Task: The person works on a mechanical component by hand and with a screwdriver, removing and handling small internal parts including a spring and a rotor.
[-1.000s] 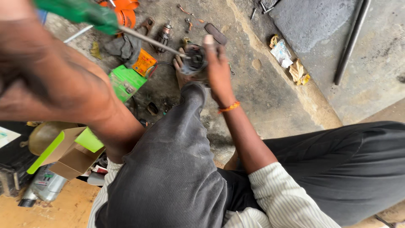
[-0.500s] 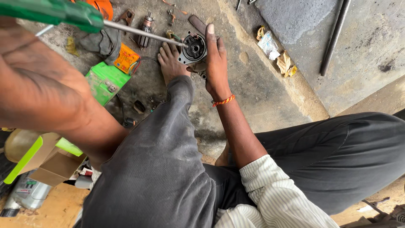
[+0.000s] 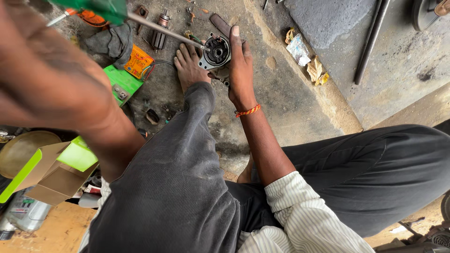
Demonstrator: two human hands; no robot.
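The right hand (image 3: 240,70) lies flat with fingers stretched, its grip pressed against the side of a round metal motor housing (image 3: 216,51) on the concrete floor (image 3: 281,103). A bare foot (image 3: 190,65) touches the housing's other side. The left hand (image 3: 51,75), close and blurred, has its grip closed around a green-handled screwdriver (image 3: 140,21) whose tip reaches the housing. A green box (image 3: 123,83) and orange packet (image 3: 137,61) lie near.

A repair workshop: oily concrete floor (image 3: 281,93) strewn with motor parts (image 3: 159,33), rods (image 3: 370,42).
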